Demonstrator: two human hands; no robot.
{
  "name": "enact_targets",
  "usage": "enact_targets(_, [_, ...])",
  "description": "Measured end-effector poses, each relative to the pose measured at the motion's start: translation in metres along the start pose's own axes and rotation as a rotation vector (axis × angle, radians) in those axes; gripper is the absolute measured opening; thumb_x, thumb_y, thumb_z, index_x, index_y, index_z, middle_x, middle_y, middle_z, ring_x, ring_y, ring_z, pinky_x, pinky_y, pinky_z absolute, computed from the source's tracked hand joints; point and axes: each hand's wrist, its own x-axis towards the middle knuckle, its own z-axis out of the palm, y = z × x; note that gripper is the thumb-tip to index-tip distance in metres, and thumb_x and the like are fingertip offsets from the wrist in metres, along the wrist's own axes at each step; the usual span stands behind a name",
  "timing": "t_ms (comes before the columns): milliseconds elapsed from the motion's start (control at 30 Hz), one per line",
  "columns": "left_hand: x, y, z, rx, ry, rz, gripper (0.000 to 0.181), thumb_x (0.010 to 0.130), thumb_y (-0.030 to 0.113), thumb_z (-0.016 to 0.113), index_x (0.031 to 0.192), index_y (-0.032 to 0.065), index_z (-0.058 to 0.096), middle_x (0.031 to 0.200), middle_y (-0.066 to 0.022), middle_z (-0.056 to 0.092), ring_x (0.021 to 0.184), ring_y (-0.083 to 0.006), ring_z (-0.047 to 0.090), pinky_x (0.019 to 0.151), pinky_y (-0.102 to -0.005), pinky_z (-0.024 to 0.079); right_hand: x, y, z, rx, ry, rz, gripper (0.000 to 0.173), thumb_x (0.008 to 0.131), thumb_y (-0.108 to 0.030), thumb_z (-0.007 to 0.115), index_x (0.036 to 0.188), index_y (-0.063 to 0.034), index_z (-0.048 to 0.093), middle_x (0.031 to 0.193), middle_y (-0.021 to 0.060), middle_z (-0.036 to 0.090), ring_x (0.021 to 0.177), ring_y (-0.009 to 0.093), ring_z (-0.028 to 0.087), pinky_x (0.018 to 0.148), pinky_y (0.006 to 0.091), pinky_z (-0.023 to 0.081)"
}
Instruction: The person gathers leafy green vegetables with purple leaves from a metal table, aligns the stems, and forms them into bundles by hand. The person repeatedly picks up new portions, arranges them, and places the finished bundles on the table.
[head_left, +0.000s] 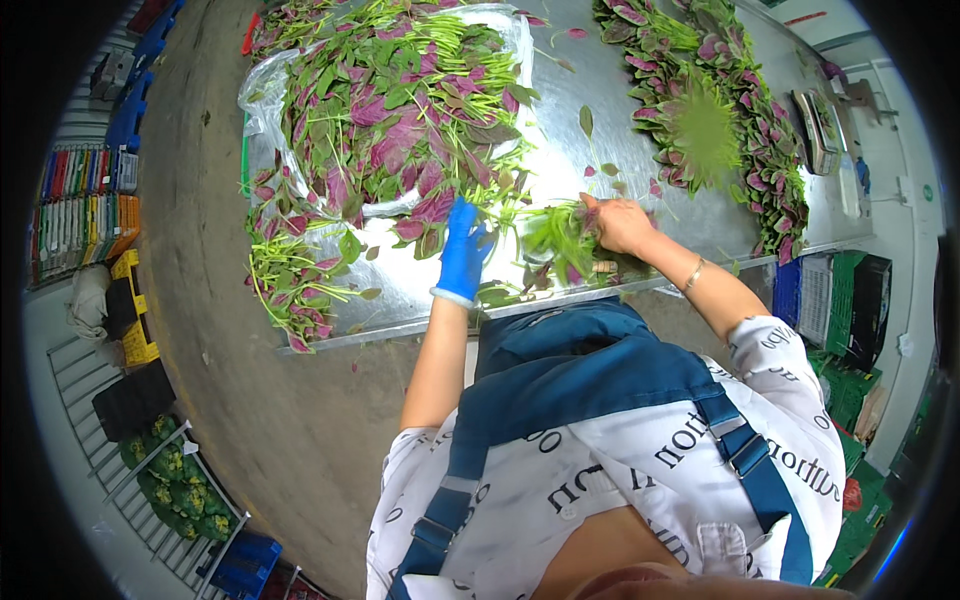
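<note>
My left hand (461, 259), in a blue glove with a pale cuff, is at the near edge of a large heap of red-and-green leafy amaranth (390, 112). Its fingers are apart and touch or nearly touch loose leaves. The heap lies on clear plastic sheeting (525, 52) on a metal table (555, 142). My bare right hand (624, 225), with a bracelet (695, 273) at the wrist, is closed on a small bunch of amaranth (559, 236), blurred by motion. Just below it, a small tan object (604, 266) lies partly covered.
Rows of bunched amaranth (769, 150) line the table's right side. Loose stems (292, 285) lie at its left corner. Beyond the right end are stacked crates (844, 300). Across the floor (247, 420) stand colourful crates (82, 225) and a rack with netted green produce (176, 480).
</note>
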Motion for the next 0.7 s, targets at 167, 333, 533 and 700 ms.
enact_targets(167, [-0.001,0.02,0.005,0.053,-0.064,0.049,0.065,0.093,0.05,0.061,0.15,0.0292,0.036,0.144,-0.001,0.044,0.126,-0.024,0.046,0.103,-0.0454,0.038,0.008,-0.005,-0.052,0.838,-0.072,-0.103,0.072,0.067,-0.014,0.071,0.136,-0.0047,0.051,0.076,0.0195,0.067,0.072,0.038,0.066,0.069,0.0454,0.051])
enact_targets(333, [0.01,0.005,0.014,-0.038,-0.223,-0.142,0.074,0.095,0.037,0.061,0.156,0.0254,0.021,0.149,-0.0041,0.039,0.131,-0.0314,0.043,0.105,-0.0524,0.039,0.016,-0.017,-0.104,0.331,-0.184,0.0,0.064,0.067,-0.01,0.071,0.128,-0.0024,0.056,0.074,0.0208,0.064,0.067,0.033,0.062,0.065,0.0412,0.049])
enact_targets(533, [0.012,0.017,0.044,-0.354,-0.469,0.0,0.046,0.09,0.007,0.064,0.134,0.009,0.052,0.118,-0.0081,0.063,0.104,-0.0222,0.064,0.092,-0.0369,0.052,0.018,-0.014,-0.152,0.694,-0.373,0.054,0.059,0.066,-0.004,0.071,0.124,0.0009,0.058,0.081,0.013,0.067,0.071,0.021,0.061,0.069,0.0342,0.048])
enact_targets(700, [0.06,0.067,-0.039,-0.504,-0.284,0.39,0.02,0.082,0.0,0.068,0.101,0.0071,0.066,0.092,-0.0015,0.068,0.083,-0.0122,0.064,0.079,-0.0245,0.051,-0.02,0.004,-0.175,1.35,-0.56,0.293,0.069,0.062,0.0,0.075,0.129,-0.0005,0.058,0.108,0.0069,0.069,0.084,0.016,0.065,0.08,0.0288,0.051])
